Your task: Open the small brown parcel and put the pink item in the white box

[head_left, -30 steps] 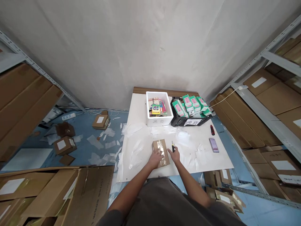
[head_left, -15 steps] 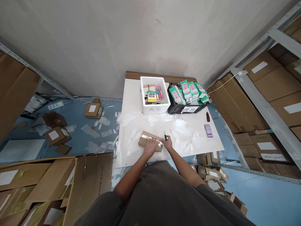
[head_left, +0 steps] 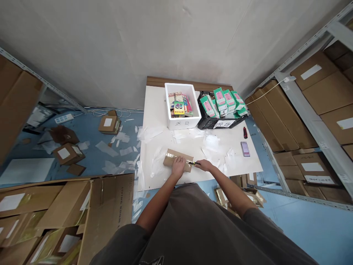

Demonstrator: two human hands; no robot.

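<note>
A small brown cardboard box [head_left: 173,161] with shiny clear tape along its top lies slightly slanted near the front of the white-topped table [head_left: 154,180]. My left hand [head_left: 178,165] is closed over the middle of the box, holding it against the table. In my closed right hand [head_left: 204,165] is a utility knife [head_left: 196,163], black with a yellow-green part. It points left, its front end over the taped top at the box's right end. Whether the blade is in the tape is too small to tell.
Behind the box stand a white foam bin [head_left: 183,123] of booklets and a black crate [head_left: 204,121] of green-and-pink boxes. A red-and-black cutter [head_left: 245,132] lies at the right. Scraps [head_left: 212,141] litter the table. Shelves [head_left: 303,110] and a large carton [head_left: 110,206] flank me.
My right hand has turned the knife from pointing away to pointing left, bringing it over the box. My left hand has shifted slightly on the box and its fingers look more bent.
</note>
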